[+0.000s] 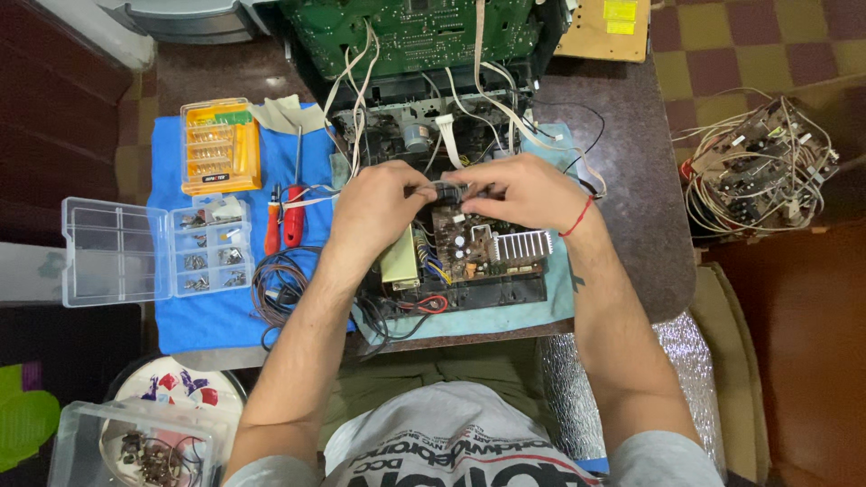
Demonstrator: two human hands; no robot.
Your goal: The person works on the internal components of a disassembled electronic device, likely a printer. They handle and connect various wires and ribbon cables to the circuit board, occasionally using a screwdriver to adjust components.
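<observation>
Both my hands meet over an opened electronic device (451, 261) lying on a blue cloth. My left hand (379, 203) and my right hand (523, 189) together grip a small dark part (448, 191) between their fingertips, just above a brown circuit board (469, 248) with a silver finned heat sink (523, 245). A red string is tied round my right wrist. A large green circuit board (415, 36) with white ribbon cables stands behind the hands. What exactly the dark part is stays hidden by my fingers.
Left on the blue cloth (207, 307) lie two red-handled screwdrivers (284, 216), a yellow bit case (219, 146), an open clear parts box (153, 251) and a coil of brown wire (280, 289). Another board with tangled wires (762, 167) sits at the right, off the table.
</observation>
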